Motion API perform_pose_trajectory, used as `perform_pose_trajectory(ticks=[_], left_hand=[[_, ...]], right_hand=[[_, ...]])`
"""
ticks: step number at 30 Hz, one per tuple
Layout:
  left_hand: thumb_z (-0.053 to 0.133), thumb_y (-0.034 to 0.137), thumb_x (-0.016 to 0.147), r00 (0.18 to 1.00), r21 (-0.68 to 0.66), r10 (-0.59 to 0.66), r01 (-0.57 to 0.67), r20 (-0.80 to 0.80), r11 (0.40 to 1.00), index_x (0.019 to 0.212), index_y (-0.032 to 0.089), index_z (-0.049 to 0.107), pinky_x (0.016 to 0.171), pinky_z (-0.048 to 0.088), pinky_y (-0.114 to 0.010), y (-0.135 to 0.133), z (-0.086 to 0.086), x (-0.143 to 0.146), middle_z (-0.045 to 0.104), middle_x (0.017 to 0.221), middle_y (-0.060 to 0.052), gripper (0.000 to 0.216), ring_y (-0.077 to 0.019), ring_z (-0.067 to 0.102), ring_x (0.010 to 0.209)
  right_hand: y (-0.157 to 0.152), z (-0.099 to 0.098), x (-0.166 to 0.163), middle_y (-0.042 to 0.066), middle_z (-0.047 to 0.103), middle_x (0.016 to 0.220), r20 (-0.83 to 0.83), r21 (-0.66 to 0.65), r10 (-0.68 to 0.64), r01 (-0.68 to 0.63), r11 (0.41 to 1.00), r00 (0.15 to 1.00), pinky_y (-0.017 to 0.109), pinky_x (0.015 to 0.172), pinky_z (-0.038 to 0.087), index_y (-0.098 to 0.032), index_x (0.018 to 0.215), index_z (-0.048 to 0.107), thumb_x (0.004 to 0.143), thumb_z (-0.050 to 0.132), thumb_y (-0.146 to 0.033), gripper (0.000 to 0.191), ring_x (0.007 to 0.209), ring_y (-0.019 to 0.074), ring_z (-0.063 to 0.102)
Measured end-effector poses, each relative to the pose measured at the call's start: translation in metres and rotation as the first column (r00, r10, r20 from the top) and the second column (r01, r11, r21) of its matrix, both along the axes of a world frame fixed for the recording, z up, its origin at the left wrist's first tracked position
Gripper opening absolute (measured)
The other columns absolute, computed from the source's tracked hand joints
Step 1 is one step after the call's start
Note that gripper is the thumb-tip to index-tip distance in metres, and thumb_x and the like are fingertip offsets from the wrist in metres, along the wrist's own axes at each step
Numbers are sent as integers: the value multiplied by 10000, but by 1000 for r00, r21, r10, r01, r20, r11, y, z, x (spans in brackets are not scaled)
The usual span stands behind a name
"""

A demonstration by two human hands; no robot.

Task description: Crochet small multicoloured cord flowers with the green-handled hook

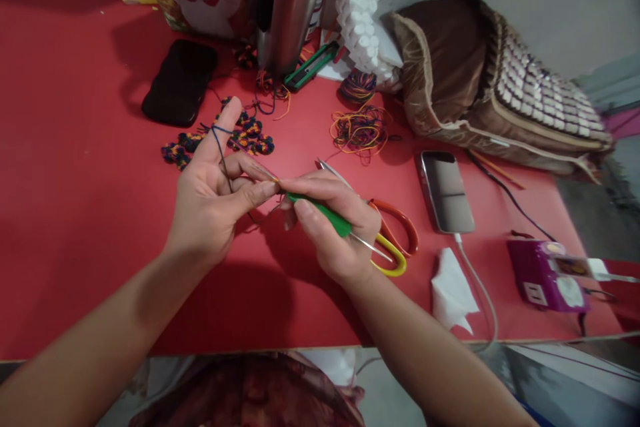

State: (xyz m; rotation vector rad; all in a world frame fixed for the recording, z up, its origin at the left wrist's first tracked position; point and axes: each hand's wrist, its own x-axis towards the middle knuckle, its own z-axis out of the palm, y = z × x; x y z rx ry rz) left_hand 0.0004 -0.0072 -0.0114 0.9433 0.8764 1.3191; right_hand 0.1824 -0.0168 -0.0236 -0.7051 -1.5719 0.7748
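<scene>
My right hand (335, 217) is closed around a crochet hook (325, 213) with a green grip and a thin metal shaft sticking out toward the lower right. The hook's tip meets the fingertips of my left hand (210, 197). That hand pinches a tiny piece of yarn work, mostly hidden by the fingers, and its index finger points up with dark blue yarn (220, 147) looped round it. Partly under my right hand lie scissors (400, 240) with one orange and one yellow handle. Small multicoloured crocheted pieces (255, 137) rest behind my left hand.
Loose yarn (360, 130) and a small yarn ball (357, 87) lie at the back. A black phone (180, 83), a metal cylinder (295, 7), a green box cutter (311, 67), a brown cushion (450, 67), a charging phone (447, 193), tissue (453, 290) and purple power adapter (545, 277) surround the work.
</scene>
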Motion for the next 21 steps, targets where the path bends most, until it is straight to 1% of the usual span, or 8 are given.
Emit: perform_pose_trajectory(ticks=[3,5,8,10,12,15,18,21], left_hand=[[984,199,879,1000,22,19,-18,-24,1000,1602,365,686,569,602,-265,-1,0,1,761,855,50,800,-112,616,573],[977,185,897,999,39,36,-35,-36,999,1660,388,630,551,585,-246,-1,0,2,760,861,55,863,-99,619,550],[1017,186,859,999,42,52,-51,-2,998,1723,442,550,533,565,-220,-2,0,5,768,854,72,1015,-95,637,544],[1029,193,835,997,22,51,-53,60,998,1713,437,564,533,572,-209,-2,0,8,773,831,79,1023,-108,658,579],[1014,174,830,991,-13,53,-52,121,999,1640,397,646,545,577,-198,-1,0,8,771,818,75,918,-119,675,637],[979,119,826,990,-41,45,-40,135,998,1532,340,729,591,598,-204,0,0,5,756,817,65,782,-117,663,665],[944,101,852,997,-53,15,-11,76,999,1581,333,695,615,618,-232,1,1,0,748,840,62,805,-116,660,651],[930,89,843,998,-59,12,-9,59,998,1604,341,677,646,633,-245,3,2,-2,752,844,60,840,-124,682,667]], right_hand=[[2,4,0,63,879,1029,103,123,-39,26,992,994,345,802,710,-244,1291,839,1058,713,-166,276,848,181,813],[1,6,0,69,879,1040,184,198,-72,35,980,980,330,836,707,-226,1298,822,1043,701,-116,303,903,185,827],[-2,4,-2,94,870,1078,278,289,-169,86,954,946,307,904,706,-188,1325,790,1038,677,-55,336,974,186,833],[-5,2,-4,121,861,1128,307,340,-220,109,934,926,294,940,701,-150,1364,761,1041,663,-25,360,1017,187,831],[-6,0,-5,143,857,1204,317,346,-205,89,934,926,297,979,697,-127,1423,730,1048,663,-18,396,1078,192,830],[-6,-1,-4,118,863,1252,220,235,-90,37,971,971,333,1000,701,-173,1481,721,1057,699,-70,437,1111,206,833],[-5,-2,-4,54,869,1133,32,20,5,-5,1000,999,339,872,707,-256,1421,784,1090,713,-159,352,882,165,809],[-6,-3,-5,13,852,1002,-151,-193,74,-103,976,986,301,695,677,-293,1337,832,1106,747,-258,248,684,123,737]])
